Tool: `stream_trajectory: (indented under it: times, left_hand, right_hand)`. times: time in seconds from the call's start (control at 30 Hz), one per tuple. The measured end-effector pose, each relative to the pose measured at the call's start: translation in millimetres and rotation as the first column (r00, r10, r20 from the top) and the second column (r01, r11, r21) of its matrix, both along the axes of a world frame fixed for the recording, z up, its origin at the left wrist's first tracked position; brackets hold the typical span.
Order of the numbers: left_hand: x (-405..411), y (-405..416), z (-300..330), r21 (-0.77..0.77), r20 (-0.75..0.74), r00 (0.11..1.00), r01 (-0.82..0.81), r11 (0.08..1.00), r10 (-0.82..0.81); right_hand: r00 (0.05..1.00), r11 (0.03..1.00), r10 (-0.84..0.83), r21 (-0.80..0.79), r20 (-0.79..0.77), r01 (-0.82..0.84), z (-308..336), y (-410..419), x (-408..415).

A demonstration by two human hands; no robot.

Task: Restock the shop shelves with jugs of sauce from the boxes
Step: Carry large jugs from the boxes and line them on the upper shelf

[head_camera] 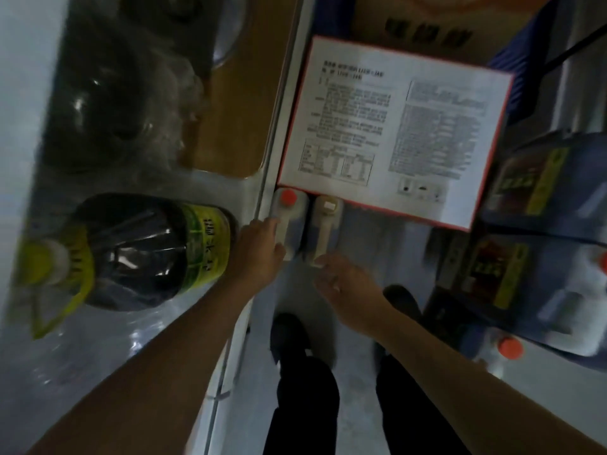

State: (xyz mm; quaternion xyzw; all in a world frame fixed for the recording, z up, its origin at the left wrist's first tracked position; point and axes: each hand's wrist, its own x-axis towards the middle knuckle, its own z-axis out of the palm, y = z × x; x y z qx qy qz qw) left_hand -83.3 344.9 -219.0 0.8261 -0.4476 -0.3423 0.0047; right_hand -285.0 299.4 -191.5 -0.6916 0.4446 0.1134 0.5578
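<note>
The print on the white box [391, 129] was blurred beyond reading; the two jugs [290, 221] at centre were partly hidden beneath it.

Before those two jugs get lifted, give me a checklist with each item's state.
1. Left hand on the handle of the orange-capped jug: ok, fingers curl round it.
2. Right hand grip on the pale-capped jug: cannot tell, blurred.
3. Caps on both jugs: ok.
4. Box clear of the jugs: not ok, its edge overlaps them in this view.
5. Shelf space: cannot tell.
</note>
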Motion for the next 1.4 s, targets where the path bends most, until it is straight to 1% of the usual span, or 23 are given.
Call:
stream_trajectory:
  times: [0.07,0.13,0.17,0.23,0.27,0.33,0.4,0.47,0.57,0.67,0.73,0.77,0.8,0.87,0.93,1.0,1.1,1.17,1.2,1.27,1.3,1.37,1.4]
  left_hand:
    - [12,-9,-23,-0.014,0.068,0.995,0.073,0.997,-0.072]
    - [24,-20,-35,-0.064,0.1,0.988,0.124,0.99,-0.117]
    - [31,-26,-40,-0.09,0.102,0.986,0.145,0.985,-0.135]
    - [43,-42,-46,-0.118,0.088,0.982,0.179,0.977,-0.169]
    - [49,-49,-49,-0.114,0.066,0.98,0.195,0.974,-0.189]
    - [56,-65,-52,-0.089,0.012,0.964,0.265,0.96,-0.265]
    - [61,-77,-55,-0.042,-0.006,0.921,0.389,0.92,-0.39]
    - [66,-86,-56,0.023,-0.017,0.865,0.502,0.865,-0.501]
    - [69,-95,-58,0.048,-0.022,0.794,0.608,0.793,-0.607]
    - [67,-96,-61,0.08,0.011,0.779,0.624,0.777,-0.627]
    - [63,-95,-62,0.11,0.036,0.771,0.629,0.77,-0.635]
    - [62,-94,-61,0.118,0.034,0.772,0.628,0.77,-0.635]
    - [61,-94,-61,0.121,0.03,0.774,0.625,0.771,-0.632]
    - [60,-94,-59,0.124,0.031,0.769,0.631,0.766,-0.639]
    - [55,-96,-56,0.144,0.078,0.72,0.676,0.723,-0.689]
    - [49,-96,-54,0.216,0.151,0.613,0.745,0.631,-0.776]
    - [47,-87,-57,0.289,0.225,0.42,0.833,0.472,-0.879]
    - [46,-78,-61,0.315,0.247,0.33,0.862,0.397,-0.911]
    - [47,-74,-63,0.332,0.245,0.306,0.865,0.376,-0.92]
    - [43,-67,-60,0.367,0.207,0.3,0.859,0.358,-0.931]
    - [41,-63,-54,0.383,0.182,0.312,0.851,0.359,-0.933]
    - [40,-55,-38,0.405,0.124,0.38,0.824,0.396,-0.917]
    - [39,-51,-25,0.401,0.105,0.429,0.807,0.433,-0.897]
  right_hand:
    - [1.0,1.0,-0.012,-0.011,0.008,0.012,-23,6,10]
    - [1.0,1.0,-0.03,0.006,-0.002,0.03,-41,13,29]
    - [0.997,0.997,-0.069,0.028,-0.031,0.07,-50,18,41]
    - [0.972,0.968,-0.205,0.12,-0.112,0.218,-61,27,67]
    - [0.946,0.931,-0.293,0.185,-0.143,0.316,-66,32,80]
    - [0.874,0.821,-0.445,0.3,-0.197,0.485,-72,42,100]
    - [0.816,0.744,-0.538,0.336,-0.212,0.578,-81,52,115]
    - [0.776,0.7,-0.588,0.337,-0.229,0.63,-90,58,127]
    - [0.707,0.631,-0.656,0.323,-0.263,0.706,-105,65,145]
    - [0.606,0.551,-0.761,0.261,-0.231,0.792,-112,72,157]
    - [0.511,0.481,-0.845,0.192,-0.159,0.855,-118,74,156]
    - [0.478,0.457,-0.869,0.163,-0.126,0.874,-121,75,154]
    - [0.469,0.453,-0.877,0.14,-0.106,0.88,-124,74,153]
    - [0.489,0.478,-0.866,0.119,-0.104,0.87,-129,71,152]
    - [0.498,0.488,-0.863,0.111,-0.089,0.866,-131,71,152]
    - [0.498,0.488,-0.863,0.108,-0.092,0.866,-131,74,150]
    - [0.561,0.558,-0.819,0.057,-0.123,0.828,-128,85,137]
    - [0.597,0.595,-0.794,0.056,-0.116,0.802,-119,92,123]
    - [0.613,0.61,-0.784,0.058,-0.098,0.79,-114,95,118]
    - [0.639,0.637,-0.764,0.053,-0.089,0.769,-100,102,102]
    - [0.658,0.657,-0.747,0.045,-0.094,0.753,-91,103,93]
    - [0.724,0.724,-0.686,0.037,-0.072,0.689,-68,104,72]
    - [0.762,0.761,-0.646,0.041,-0.051,0.648,-57,104,61]
